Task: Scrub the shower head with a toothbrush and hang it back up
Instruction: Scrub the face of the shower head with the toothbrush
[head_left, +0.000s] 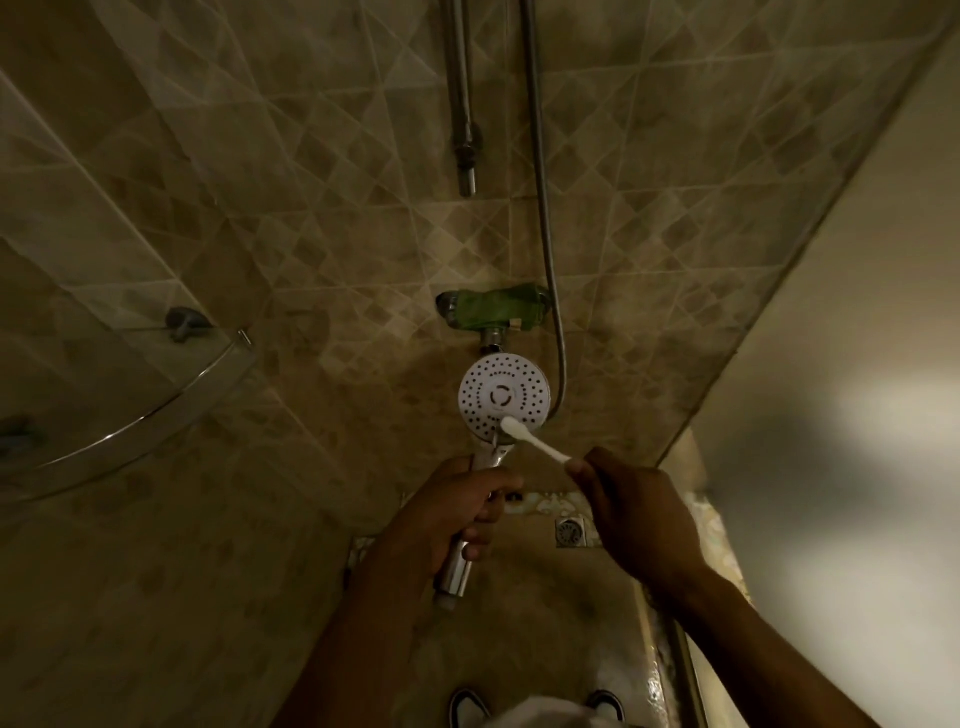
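Your left hand (462, 512) grips the shower head (503, 397) handle; right hand (631, 512) pinches the toothbrush (535, 441). Work bristles across every nozzle row.

Left grip (462, 506) curls round a handle; right grip (631, 512) pinches a thin stick, forearms extended
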